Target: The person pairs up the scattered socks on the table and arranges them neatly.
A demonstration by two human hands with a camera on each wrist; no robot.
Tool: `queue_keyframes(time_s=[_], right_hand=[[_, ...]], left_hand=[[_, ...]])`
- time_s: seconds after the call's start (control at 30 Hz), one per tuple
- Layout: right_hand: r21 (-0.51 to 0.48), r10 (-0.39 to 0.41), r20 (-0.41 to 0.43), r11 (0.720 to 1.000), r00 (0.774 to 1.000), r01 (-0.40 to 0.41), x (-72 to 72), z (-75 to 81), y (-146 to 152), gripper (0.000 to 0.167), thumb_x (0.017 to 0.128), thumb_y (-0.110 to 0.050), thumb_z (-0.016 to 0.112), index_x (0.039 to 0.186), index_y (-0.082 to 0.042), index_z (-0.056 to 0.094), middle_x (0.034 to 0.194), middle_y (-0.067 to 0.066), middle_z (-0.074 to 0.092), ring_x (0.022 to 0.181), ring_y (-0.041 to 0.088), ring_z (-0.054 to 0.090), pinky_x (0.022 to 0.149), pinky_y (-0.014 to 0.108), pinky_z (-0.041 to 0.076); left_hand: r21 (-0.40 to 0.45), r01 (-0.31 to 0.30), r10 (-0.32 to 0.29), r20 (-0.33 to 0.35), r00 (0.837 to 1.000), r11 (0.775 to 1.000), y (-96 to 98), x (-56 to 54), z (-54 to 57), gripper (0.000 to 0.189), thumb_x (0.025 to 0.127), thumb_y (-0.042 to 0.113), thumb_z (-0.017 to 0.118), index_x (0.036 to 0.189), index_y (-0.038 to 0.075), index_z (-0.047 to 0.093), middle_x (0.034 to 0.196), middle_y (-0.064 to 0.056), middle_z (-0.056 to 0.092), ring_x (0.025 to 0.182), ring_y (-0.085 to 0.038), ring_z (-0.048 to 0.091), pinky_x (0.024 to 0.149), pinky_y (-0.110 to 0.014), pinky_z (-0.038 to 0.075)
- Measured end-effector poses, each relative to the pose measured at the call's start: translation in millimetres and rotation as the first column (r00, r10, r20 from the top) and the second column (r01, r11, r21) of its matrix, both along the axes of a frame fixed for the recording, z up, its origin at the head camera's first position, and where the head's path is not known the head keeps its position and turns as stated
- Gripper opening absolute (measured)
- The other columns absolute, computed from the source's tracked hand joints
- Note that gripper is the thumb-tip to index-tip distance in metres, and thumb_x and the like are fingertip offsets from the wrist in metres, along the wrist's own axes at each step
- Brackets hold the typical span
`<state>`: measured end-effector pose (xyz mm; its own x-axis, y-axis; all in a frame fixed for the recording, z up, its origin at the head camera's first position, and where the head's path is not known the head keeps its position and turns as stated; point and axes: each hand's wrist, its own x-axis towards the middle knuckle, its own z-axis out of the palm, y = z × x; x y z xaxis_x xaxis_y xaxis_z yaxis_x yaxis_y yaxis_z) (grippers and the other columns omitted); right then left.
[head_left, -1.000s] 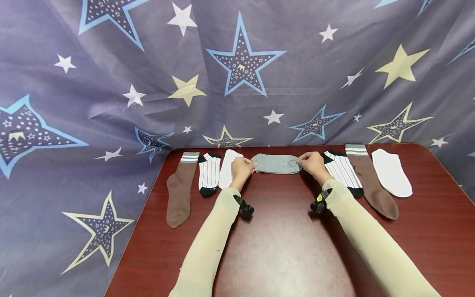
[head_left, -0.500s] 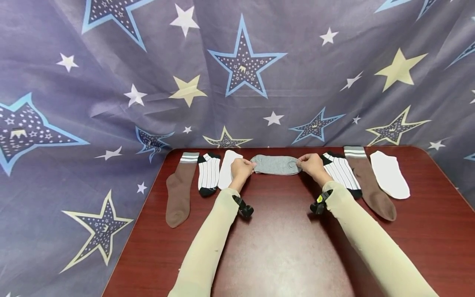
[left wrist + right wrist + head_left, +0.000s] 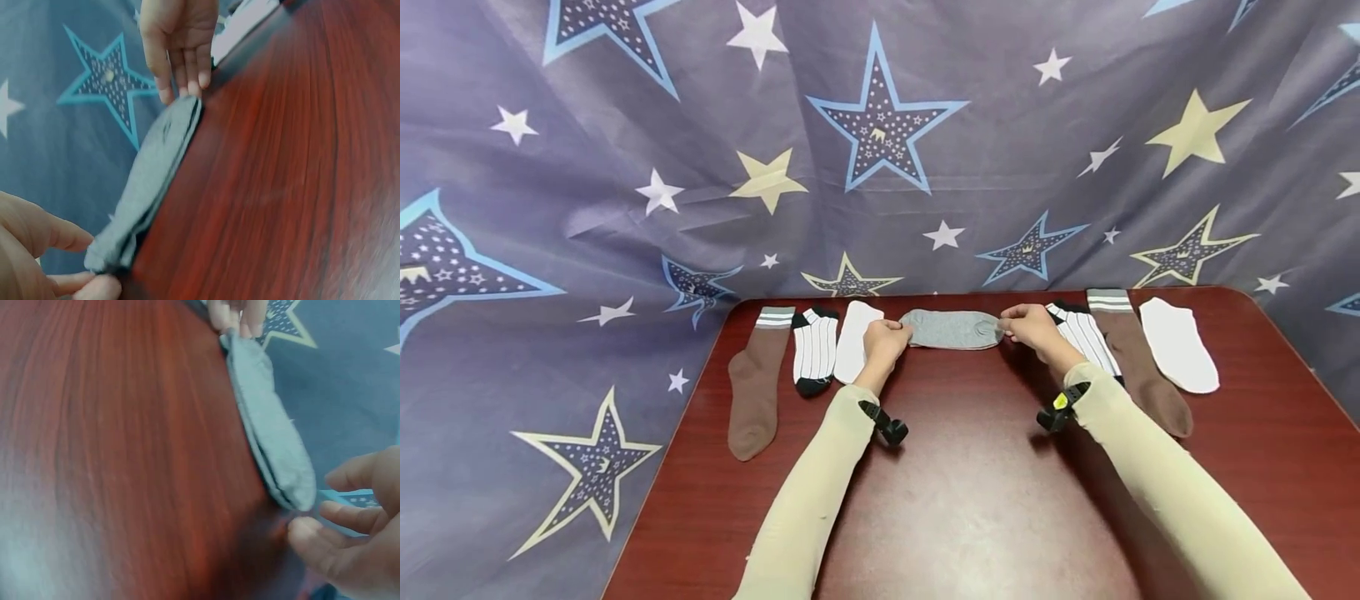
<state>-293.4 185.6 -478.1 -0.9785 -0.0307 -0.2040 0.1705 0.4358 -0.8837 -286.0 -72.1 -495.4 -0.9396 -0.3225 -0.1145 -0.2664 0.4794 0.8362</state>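
Note:
A pair of grey ankle socks [image 3: 952, 330], one stacked on the other, lies crosswise near the back edge of the table. My left hand [image 3: 886, 342] pinches the left end; in the left wrist view its thumb and fingers [image 3: 69, 235] close on the fabric there. By the rounded right end is my right hand [image 3: 1032, 327]. The right wrist view shows its fingers [image 3: 350, 515] spread and relaxed just off the grey socks [image 3: 275, 431], with nothing between them.
Left of the grey pair lie a brown sock [image 3: 754, 392], a striped sock [image 3: 815, 350] and a white sock [image 3: 853, 342]. To the right are another striped sock [image 3: 1086, 337], brown sock [image 3: 1138, 367] and white sock [image 3: 1180, 346]. A star-patterned cloth [image 3: 925, 233] hangs behind the table [image 3: 955, 467].
My right fingers have loosened from the right end of the grey socks and moved slightly apart from it. My left hand keeps its place, and the head view has shifted a little.

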Motion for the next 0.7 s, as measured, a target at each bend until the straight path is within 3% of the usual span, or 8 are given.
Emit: queue_keyframes(time_s=[0.17,0.3,0.47,0.57,0.7], right_hand=[[0.010,0.039,-0.037,0.999,0.999,-0.038,6.0,23.2,18.1,0.039,0.099,-0.010,0.058,0.130,0.014,0.057,0.092,0.002,0.067,0.079,0.005,0.060,0.070,0.019,0.055],[-0.008,0.038,-0.080,0.999,0.996,-0.039,10.4,45.2,37.2,0.038,0.099,-0.009,0.058,0.129,0.015,0.057,0.080,-0.010,0.064,0.071,-0.003,0.058,0.064,0.015,0.053],[-0.027,0.000,-0.094,1.000,0.996,-0.003,13.9,67.5,61.0,0.041,0.100,-0.011,0.057,0.132,0.015,0.054,0.072,-0.026,0.059,0.067,-0.010,0.057,0.062,0.011,0.050],[-0.028,-0.037,-0.073,0.999,0.997,0.035,15.6,74.6,72.5,0.041,0.101,-0.012,0.056,0.133,0.014,0.054,0.071,-0.028,0.058,0.068,-0.010,0.057,0.064,0.011,0.051],[0.047,-0.047,-0.030,0.998,0.998,0.048,17.9,79.8,87.6,0.042,0.102,-0.016,0.056,0.132,0.012,0.054,0.071,-0.024,0.058,0.068,-0.007,0.057,0.063,0.014,0.051]], left_hand=[[-0.025,0.033,-0.034,-0.044,0.998,0.999,10.7,7.5,15.1,0.048,0.086,0.015,0.069,0.130,-0.004,0.063,0.123,-0.022,0.065,0.114,-0.035,0.061,0.100,-0.043,0.051],[-0.002,0.055,-0.055,-0.116,0.992,0.998,27.4,11.8,28.2,0.052,0.087,0.016,0.069,0.135,0.000,0.061,0.124,-0.022,0.063,0.114,-0.034,0.060,0.102,-0.043,0.049],[0.159,0.130,-0.107,-0.146,0.984,0.979,57.1,15.3,40.4,0.045,0.087,0.013,0.066,0.132,0.003,0.064,0.125,-0.019,0.069,0.116,-0.030,0.066,0.102,-0.039,0.053],[0.348,0.196,-0.169,-0.105,0.980,0.917,75.9,16.7,42.9,0.044,0.091,0.011,0.064,0.133,0.001,0.062,0.129,-0.020,0.068,0.119,-0.029,0.065,0.101,-0.037,0.054],[0.562,0.224,-0.257,-0.022,0.966,0.796,98.5,17.4,42.7,0.046,0.094,0.008,0.061,0.138,-0.003,0.057,0.131,-0.019,0.064,0.123,-0.030,0.061,0.107,-0.039,0.050]])
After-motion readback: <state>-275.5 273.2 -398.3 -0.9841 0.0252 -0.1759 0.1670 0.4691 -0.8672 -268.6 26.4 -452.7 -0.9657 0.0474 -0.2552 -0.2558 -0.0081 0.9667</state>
